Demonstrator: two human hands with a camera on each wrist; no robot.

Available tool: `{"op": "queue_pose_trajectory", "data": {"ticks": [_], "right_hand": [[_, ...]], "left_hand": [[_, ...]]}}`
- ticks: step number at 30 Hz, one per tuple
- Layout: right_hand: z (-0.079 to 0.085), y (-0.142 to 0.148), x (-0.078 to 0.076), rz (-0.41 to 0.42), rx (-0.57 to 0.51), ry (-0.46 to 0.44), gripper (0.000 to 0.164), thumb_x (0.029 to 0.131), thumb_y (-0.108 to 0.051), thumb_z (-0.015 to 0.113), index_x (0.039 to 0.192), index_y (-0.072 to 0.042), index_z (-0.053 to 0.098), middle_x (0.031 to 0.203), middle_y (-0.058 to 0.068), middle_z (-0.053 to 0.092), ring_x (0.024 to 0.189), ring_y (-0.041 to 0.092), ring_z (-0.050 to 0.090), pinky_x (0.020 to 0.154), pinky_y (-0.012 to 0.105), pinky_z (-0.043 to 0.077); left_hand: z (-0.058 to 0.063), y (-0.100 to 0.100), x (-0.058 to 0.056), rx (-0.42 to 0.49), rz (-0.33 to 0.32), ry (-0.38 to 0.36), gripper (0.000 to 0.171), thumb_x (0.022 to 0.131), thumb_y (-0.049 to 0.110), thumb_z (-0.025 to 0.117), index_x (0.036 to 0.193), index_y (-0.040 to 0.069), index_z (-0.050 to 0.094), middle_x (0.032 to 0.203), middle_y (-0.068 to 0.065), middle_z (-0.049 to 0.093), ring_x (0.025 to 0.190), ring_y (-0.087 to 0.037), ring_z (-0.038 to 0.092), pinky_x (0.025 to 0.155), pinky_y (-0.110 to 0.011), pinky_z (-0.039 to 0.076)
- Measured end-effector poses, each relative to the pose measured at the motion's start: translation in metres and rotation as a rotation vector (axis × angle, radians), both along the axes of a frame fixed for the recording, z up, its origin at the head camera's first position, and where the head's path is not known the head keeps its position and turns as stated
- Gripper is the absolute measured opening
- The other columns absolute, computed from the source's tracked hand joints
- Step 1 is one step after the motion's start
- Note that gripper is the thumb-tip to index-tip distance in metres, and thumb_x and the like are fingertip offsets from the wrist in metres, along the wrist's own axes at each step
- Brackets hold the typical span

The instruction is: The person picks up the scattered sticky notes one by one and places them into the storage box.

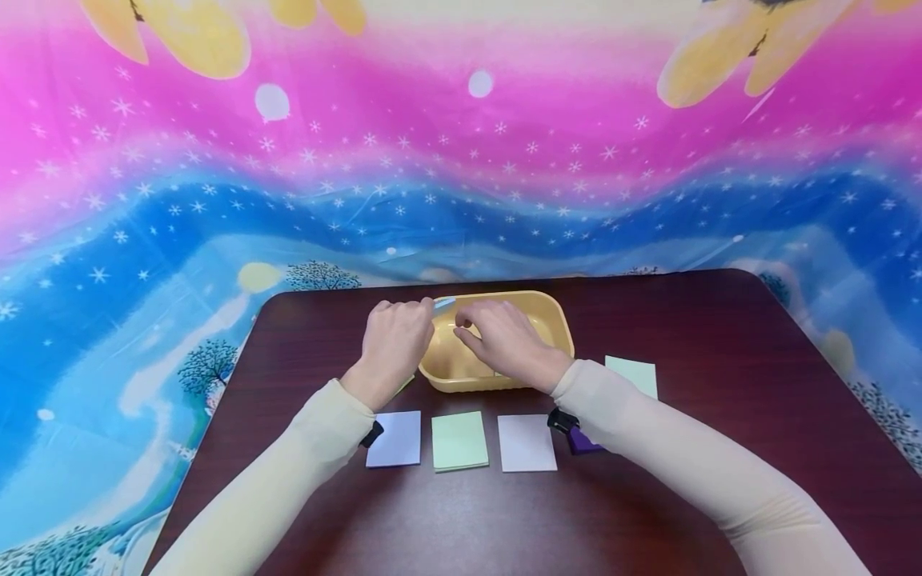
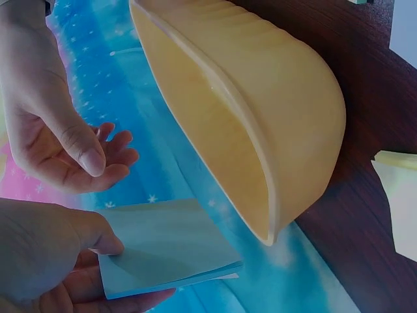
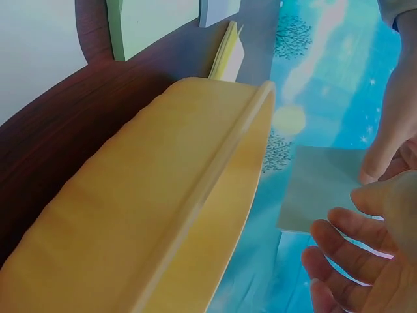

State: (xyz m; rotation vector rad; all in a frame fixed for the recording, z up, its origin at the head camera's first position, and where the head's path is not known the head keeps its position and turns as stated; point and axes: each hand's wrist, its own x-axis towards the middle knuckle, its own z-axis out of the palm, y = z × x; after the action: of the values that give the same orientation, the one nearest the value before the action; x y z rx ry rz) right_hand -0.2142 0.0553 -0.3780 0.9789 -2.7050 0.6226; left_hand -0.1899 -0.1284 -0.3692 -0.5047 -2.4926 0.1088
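Observation:
My left hand pinches a light blue pad of sticky notes between thumb and fingers, above the left side of a yellow plastic basket. Only a sliver of that pad shows in the head view; the right wrist view shows its flat face. Over the basket's middle hovers my right hand, fingers loosely bent and holding nothing, apart from the pad. In the left wrist view, a gap separates the right hand's fingertips from the pad. The basket stands upright; the hands partly hide its inside.
Nearer me lie a lavender pad, a light green pad, a white pad and a partly covered purple pad. A pale mint pad lies right of the basket. A yellow pad sits at its left, beneath my left arm.

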Motion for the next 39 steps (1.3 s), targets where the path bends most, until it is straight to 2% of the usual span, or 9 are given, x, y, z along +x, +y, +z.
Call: {"op": "queue_pose_trajectory", "data": {"ticks": [8,17,23,33,39], "right_hand": [[-0.002,0.004,-0.001,-0.009,0.004,0.0,0.012,0.096,-0.018,0.069,0.1,-0.01,0.075,0.095,0.002,0.077,0.088,0.021,0.071,0.079,0.039,0.056],[-0.003,0.011,-0.001,-0.019,0.01,0.007,0.011,0.096,-0.019,0.069,0.099,-0.01,0.075,0.094,0.002,0.077,0.085,0.021,0.07,0.076,0.038,0.056],[-0.005,0.017,-0.003,-0.027,0.009,0.007,0.01,0.096,-0.017,0.068,0.098,-0.01,0.075,0.094,0.002,0.077,0.084,0.02,0.07,0.075,0.037,0.056],[-0.006,0.022,-0.004,-0.037,0.007,0.001,0.011,0.096,-0.017,0.068,0.098,-0.01,0.076,0.093,0.002,0.077,0.076,0.017,0.065,0.067,0.033,0.051],[-0.006,0.024,-0.004,-0.038,0.009,-0.007,0.012,0.097,-0.017,0.067,0.1,-0.01,0.076,0.094,0.002,0.077,0.078,0.018,0.067,0.069,0.034,0.053]], "left_hand": [[-0.004,0.006,-0.001,0.009,-0.035,0.024,0.008,0.083,0.006,0.073,0.079,0.009,0.068,0.055,-0.003,0.061,0.044,-0.019,0.053,0.05,-0.029,0.04],[-0.006,0.011,-0.002,0.019,-0.042,-0.002,0.014,0.083,0.006,0.072,0.073,0.01,0.065,0.049,-0.002,0.056,0.042,-0.018,0.048,0.049,-0.029,0.038],[-0.01,0.016,-0.005,0.016,-0.044,-0.029,0.015,0.083,0.006,0.073,0.073,0.01,0.063,0.05,-0.001,0.055,0.042,-0.018,0.046,0.049,-0.029,0.038],[-0.018,0.024,-0.008,0.002,-0.056,-0.098,0.012,0.085,0.006,0.073,0.076,0.01,0.065,0.054,0.001,0.058,0.046,-0.015,0.049,0.053,-0.029,0.041],[-0.026,0.027,-0.013,-0.015,-0.053,-0.148,0.014,0.086,0.005,0.071,0.076,0.01,0.064,0.055,0.002,0.053,0.045,-0.013,0.045,0.054,-0.029,0.042]]}}
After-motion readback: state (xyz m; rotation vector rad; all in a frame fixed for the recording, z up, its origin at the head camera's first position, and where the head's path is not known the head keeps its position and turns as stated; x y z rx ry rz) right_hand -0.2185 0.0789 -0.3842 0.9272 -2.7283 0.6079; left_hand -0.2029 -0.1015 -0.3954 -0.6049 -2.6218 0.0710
